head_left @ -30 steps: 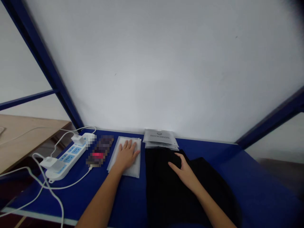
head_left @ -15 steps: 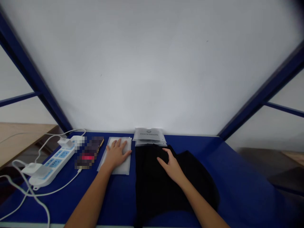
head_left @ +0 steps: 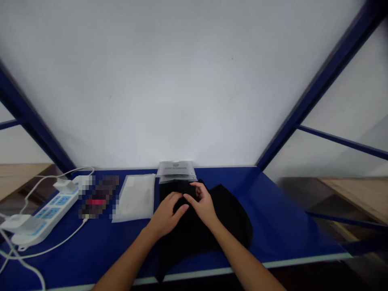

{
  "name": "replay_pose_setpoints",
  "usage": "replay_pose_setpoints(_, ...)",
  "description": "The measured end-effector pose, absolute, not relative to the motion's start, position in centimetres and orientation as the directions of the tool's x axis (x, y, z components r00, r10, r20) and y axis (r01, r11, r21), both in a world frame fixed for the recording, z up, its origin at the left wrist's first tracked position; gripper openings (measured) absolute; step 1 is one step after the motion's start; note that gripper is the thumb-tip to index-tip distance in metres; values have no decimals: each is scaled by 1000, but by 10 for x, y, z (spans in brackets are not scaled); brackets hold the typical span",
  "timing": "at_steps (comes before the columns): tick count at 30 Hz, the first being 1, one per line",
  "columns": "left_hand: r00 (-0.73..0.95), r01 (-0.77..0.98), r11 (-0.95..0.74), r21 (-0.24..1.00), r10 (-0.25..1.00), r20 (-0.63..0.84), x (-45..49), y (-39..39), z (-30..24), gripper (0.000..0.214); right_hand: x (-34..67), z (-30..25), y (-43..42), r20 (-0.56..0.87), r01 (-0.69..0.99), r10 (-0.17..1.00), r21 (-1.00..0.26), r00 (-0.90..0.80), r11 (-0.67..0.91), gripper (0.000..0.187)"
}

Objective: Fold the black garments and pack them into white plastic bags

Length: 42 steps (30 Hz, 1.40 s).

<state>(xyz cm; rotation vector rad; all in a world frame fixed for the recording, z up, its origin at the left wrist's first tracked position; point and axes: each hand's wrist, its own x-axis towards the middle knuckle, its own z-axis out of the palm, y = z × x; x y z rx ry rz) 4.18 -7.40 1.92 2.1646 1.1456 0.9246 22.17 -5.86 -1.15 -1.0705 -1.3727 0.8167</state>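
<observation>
Although the left hand [head_left: 165, 216] and right hand [head_left: 204, 205] touch black fabric [head_left: 194, 238], both half-curled, any grip is unclear.

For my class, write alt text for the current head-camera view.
A person's bare left hand and right hand touch black fabric on a blue table. Beyond the fabric lie printed translucent plastic bags; left of it, a flat whitish plastic packet and a blue-socketed white power strip.

Blue table [head_left: 273, 210] with black cloth [head_left: 226, 218], bags [head_left: 136, 198], phone [head_left: 100, 194], power strip [head_left: 52, 212]
</observation>
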Motion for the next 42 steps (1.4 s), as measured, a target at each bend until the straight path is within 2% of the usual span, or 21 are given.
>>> replay_pose_setpoints(4,260,397,-305,866,942,213,65,-86,19,38,221,-6,-59,339,-12,941,-941,5,339,39)
replay_pose_setpoints(8,186,176,-171,969,973,138,66,-85,23,26,223,2,-61,283,-140,957,-952,-59,273,44)
replay_pose_setpoints(12,97,-118,28,993,995,-17,63,-94,24,26,236,10,-69,200,-252,977,-952,-74,176,42)
replay_pose_setpoints(14,82,-190,97,977,993,-83,58,-98,20,28,246,12,-75,172,-257,982,-955,-72,148,39)
replay_pose_setpoints(16,78,-126,97,987,993,-87,50,-100,10,30,255,12,-80,144,-221,986,-967,-80,124,37)
replay_pose_setpoints(18,29,36,14,999,999,-15,41,-100,-1,31,262,10,-86,125,-119,986,-987,-109,112,34)
replay_pose_setpoints(21,-52,308,-164,937,981,189,27,-100,-14,44,265,7,-97,116,179,977,-972,-180,149,24)
replay_pose_setpoints(23,1,482,-295,825,942,336,21,-101,-15,55,265,8,-107,128,391,967,-897,-220,207,26)
replay_pose_setpoints(25,150,629,-425,651,888,434,15,-103,-12,62,267,9,-115,154,573,959,-775,-240,267,40)
replay_pose_setpoints(28,362,715,-541,444,829,427,7,-104,-6,70,273,9,-123,159,725,939,-601,-304,336,63)
replay_pose_setpoints(30,411,719,-561,409,819,401,3,-103,-6,68,277,8,-124,153,748,923,-546,-353,377,66)
replay_pose_setpoints(34,356,715,-541,442,827,435,-3,-100,-10,44,285,6,-121,295,728,903,-537,-312,427,26)
replay_pose_setpoints(36,311,715,-528,458,827,469,-5,-101,-11,37,292,6,-120,396,656,896,-626,-199,422,11)
replay_pose_setpoints(38,262,709,-521,474,820,509,-7,-105,-9,37,305,3,-120,437,559,899,-745,-3,364,8)
replay_pose_setpoints(40,211,694,-519,499,809,549,-9,-109,-7,36,324,-6,-123,390,490,900,-833,194,255,14)
replay_pose_setpoints(42,156,667,-506,546,812,562,-12,-112,-5,31,348,-18,-127,317,480,892,-867,321,135,22)
